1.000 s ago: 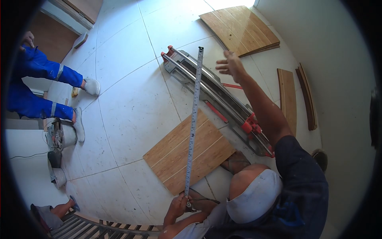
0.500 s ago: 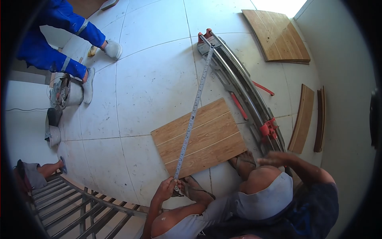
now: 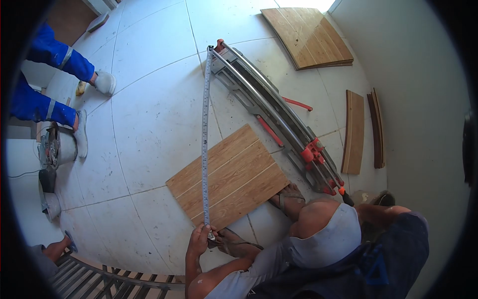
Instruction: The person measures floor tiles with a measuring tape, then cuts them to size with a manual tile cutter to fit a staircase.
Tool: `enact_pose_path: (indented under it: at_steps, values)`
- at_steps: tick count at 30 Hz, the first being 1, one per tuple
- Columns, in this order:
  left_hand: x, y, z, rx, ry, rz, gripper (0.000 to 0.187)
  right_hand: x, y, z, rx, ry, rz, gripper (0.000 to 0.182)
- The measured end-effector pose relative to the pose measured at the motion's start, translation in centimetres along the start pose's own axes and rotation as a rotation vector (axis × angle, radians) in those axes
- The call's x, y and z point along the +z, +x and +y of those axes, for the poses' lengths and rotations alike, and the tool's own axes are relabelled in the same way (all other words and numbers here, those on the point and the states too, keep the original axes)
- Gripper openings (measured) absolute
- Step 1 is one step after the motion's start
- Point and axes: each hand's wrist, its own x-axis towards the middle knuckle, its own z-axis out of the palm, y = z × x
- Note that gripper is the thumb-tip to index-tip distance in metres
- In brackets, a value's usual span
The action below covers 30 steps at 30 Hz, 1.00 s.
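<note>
My left hand (image 3: 200, 238) is closed around a tape measure (image 3: 212, 235) low in the view, in front of my foot. Its long blade (image 3: 204, 134) stretches away from me, passing over a wood-look tile (image 3: 234, 182) on the floor. The blade's far tip overlaps the far end of a manual tile cutter (image 3: 264, 107). Beside my right knee, my right forearm (image 3: 381, 213) reaches downward; the hand and its fingers are hidden behind the knee. The cutter's red carriage (image 3: 312, 151) sits toward its near end, close to my right foot.
Stacked wood-look tiles (image 3: 311, 40) lie at the far right, with cut strips (image 3: 353, 132) near the wall. A person in blue trousers (image 3: 55, 102) stands at left near a bucket (image 3: 67, 147). Metal railing (image 3: 114, 281) runs along the lower left.
The view has shifted, so the floor items sit farther left. The tape's blade appears more upright, still extended from my left hand. My right hand has dropped from above the knee, out of sight.
</note>
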Motion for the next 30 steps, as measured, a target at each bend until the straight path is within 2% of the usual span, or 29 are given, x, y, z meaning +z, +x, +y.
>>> enact_pose_path:
  at_steps: [4, 5, 6, 7, 8, 9, 10, 11, 12, 14, 16, 19, 21, 22, 24, 25, 26, 27, 29, 30]
  values:
    - [0.2, -0.4, 0.0, 0.001, 0.019, -0.004, 0.035, -0.5, -0.4, 2.2, -0.011, -0.094, 0.010, 0.042]
    - [0.4, -0.2, -0.4, -0.010, -0.045, -0.005, 0.036, -1.3, -3.8, 8.8, -0.020, -0.117, 0.024, 0.043]
    - [0.5, -0.2, -0.7, -0.025, -0.107, -0.002, 0.036, -2.5, -2.1, 6.4, -0.032, -0.137, 0.033, 0.043]
    - [0.6, -0.3, -0.8, -0.028, -0.102, 0.000, 0.036, -3.4, -3.5, 10.0, -0.045, -0.156, 0.040, 0.043]
    - [0.8, -0.5, -0.9, -0.035, -0.132, -0.025, 0.036, -6.3, 3.7, -2.6, -0.059, -0.175, 0.046, 0.043]
    - [0.9, -0.7, -1.1, -0.043, -0.163, -0.047, 0.036, -6.1, 4.0, -2.2, -0.074, -0.195, 0.050, 0.043]
    - [1.0, -0.7, -1.2, -0.044, -0.161, -0.037, 0.036, -7.2, 3.5, -7.3, -0.177, -0.210, 0.340, 0.038]
    - [1.2, -0.8, -1.4, -0.079, -0.168, -0.059, 0.037, -8.9, 4.9, -9.8, -0.321, -0.263, 0.523, 0.038]
    - [1.2, -0.9, -1.4, -0.112, -0.173, -0.083, 0.037, -10.2, 6.3, -12.7, -0.506, -0.164, 0.670, 0.039]
    - [1.6, -1.1, -1.2, -0.109, -0.150, -0.076, 0.037, -13.2, 8.2, -18.7, -0.696, -0.336, 0.891, 0.041]
    - [1.5, -1.6, -1.4, -0.107, -0.131, -0.073, 0.037, -16.2, 11.9, -22.4, -0.799, -0.526, 1.102, 0.052]
    - [1.5, -2.5, -2.1, -0.070, -0.095, -0.070, 0.037, -19.2, 16.7, -28.2, -0.823, -0.762, 1.277, 0.070]
    - [1.3, -3.2, -1.9, -0.094, -0.080, -0.156, 0.037, -20.9, 20.3, -30.6, -0.859, -1.004, 1.447, 0.058]
    - [1.3, -3.6, -1.6, -0.095, -0.088, -0.142, 0.037, -21.7, 21.5, -31.2, -0.875, -1.002, 1.436, 0.058]
    - [1.4, -4.6, -1.3, -0.157, -0.160, -0.181, 0.031, -23.1, 23.4, -31.7, -0.953, -1.134, 1.246, 0.041]
    - [1.3, -5.0, -1.6, -0.161, -0.186, -0.155, 0.031, -23.8, 24.2, -31.5, -0.906, -1.170, 1.188, 0.030]
    - [1.1, -5.5, -1.9, -0.147, -0.159, -0.172, 0.028, -23.5, 24.1, -31.3, -0.985, -1.161, 1.179, 0.026]
    - [0.9, -5.8, -2.0, -0.132, -0.128, -0.189, 0.027, -23.7, 24.2, -30.8, -1.021, -1.196, 1.156, 0.026]
    - [0.6, -6.4, -1.0, -0.176, -0.160, -0.175, 0.029, -23.3, 23.8, -30.0, -0.957, -1.268, 1.108, 0.024]
    - [0.5, -6.4, -0.7, -0.174, -0.125, -0.182, 0.036, -23.8, 24.3, -29.3, -1.007, -1.275, 1.116, 0.024]
